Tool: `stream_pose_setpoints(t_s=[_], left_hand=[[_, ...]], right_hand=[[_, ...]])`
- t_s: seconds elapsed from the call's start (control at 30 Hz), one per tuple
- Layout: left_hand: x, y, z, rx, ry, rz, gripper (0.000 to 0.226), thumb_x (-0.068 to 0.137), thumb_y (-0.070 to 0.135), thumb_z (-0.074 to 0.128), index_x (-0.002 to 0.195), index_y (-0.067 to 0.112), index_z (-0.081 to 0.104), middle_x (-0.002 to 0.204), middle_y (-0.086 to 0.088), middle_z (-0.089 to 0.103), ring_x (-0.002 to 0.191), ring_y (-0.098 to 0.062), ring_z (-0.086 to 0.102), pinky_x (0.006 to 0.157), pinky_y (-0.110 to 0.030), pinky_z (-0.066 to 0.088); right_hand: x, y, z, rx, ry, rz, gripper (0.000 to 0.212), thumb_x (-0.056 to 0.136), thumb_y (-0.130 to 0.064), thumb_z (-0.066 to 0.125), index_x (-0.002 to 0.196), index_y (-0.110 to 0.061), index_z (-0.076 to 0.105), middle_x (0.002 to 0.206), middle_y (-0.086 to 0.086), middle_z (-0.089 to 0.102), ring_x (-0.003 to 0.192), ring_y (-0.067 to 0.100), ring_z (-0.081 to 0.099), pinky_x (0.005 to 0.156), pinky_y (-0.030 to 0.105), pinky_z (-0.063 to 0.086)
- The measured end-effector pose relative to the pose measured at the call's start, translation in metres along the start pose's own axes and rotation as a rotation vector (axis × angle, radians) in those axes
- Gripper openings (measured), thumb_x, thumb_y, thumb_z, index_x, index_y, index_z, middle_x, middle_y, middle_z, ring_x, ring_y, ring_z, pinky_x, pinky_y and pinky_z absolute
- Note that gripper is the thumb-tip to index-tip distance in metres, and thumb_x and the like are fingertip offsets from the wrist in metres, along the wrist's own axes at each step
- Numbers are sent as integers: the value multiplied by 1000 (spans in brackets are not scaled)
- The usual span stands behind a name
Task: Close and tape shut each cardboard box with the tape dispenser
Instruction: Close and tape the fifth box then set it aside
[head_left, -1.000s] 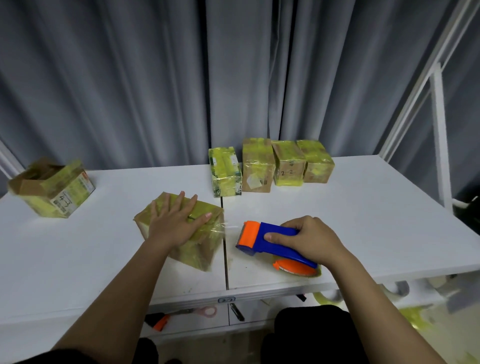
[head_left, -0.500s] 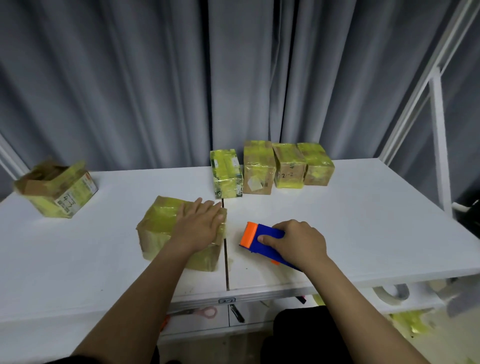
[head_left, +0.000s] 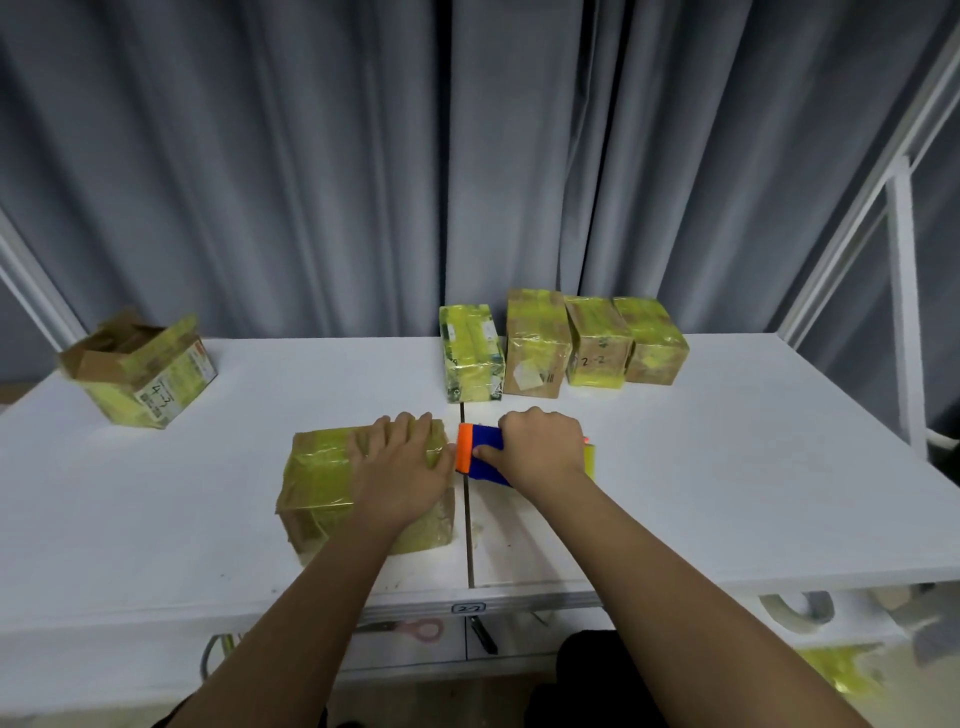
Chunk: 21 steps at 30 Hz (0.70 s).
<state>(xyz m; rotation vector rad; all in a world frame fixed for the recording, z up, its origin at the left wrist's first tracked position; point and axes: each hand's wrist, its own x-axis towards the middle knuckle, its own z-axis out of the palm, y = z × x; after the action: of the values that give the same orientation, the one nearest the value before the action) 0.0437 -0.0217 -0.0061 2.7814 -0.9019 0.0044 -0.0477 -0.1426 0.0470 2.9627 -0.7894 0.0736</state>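
A closed cardboard box (head_left: 322, 483) wrapped in yellow tape lies on the white table (head_left: 727, 467) in front of me. My left hand (head_left: 400, 473) presses flat on its top right part, fingers spread. My right hand (head_left: 540, 447) grips the blue and orange tape dispenser (head_left: 475, 454), whose orange front end sits right at the box's right edge. An open box (head_left: 140, 369) marked 4-3, its flaps up, stands at the far left. Several taped boxes (head_left: 561, 343) line the back of the table.
Grey curtains hang behind the table. A white metal frame (head_left: 904, 291) rises at the right. Below the front edge, a shelf holds scissors with pink handles (head_left: 415, 629) and a dark pen-like item (head_left: 483, 634). A seam (head_left: 466, 530) splits the tabletop.
The box has been set flat and square on the table, and my left hand slid to its right part. My right hand brought the dispenser left, up against the box's right edge.
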Motion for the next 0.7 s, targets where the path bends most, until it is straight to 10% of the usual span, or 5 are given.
stream_pose_setpoints(t_s=[0.33,0.53,0.7], left_hand=[[-18,-7,0,-49,62,-25,46,94,51,29,137,33,30,143,5,32,135,-21,21,111,-51,12],[-7,-13,4,-38,36,44,52,95,54,19,144,36,22,150,4,27,141,-21,14,112,-56,7],[4,-20,5,-95,72,94,67,84,54,3,143,36,29,145,9,34,138,-15,20,112,-50,7]], right_hand=[[9,19,15,-253,22,-89,26,93,-5,46,109,-18,62,109,0,65,101,22,64,69,26,36],[5,45,80,-43,264,8,33,83,-38,71,106,-15,67,51,4,58,38,20,36,45,17,8],[12,38,122,-64,385,54,58,45,-27,94,98,-14,76,37,5,47,27,23,42,43,24,27]])
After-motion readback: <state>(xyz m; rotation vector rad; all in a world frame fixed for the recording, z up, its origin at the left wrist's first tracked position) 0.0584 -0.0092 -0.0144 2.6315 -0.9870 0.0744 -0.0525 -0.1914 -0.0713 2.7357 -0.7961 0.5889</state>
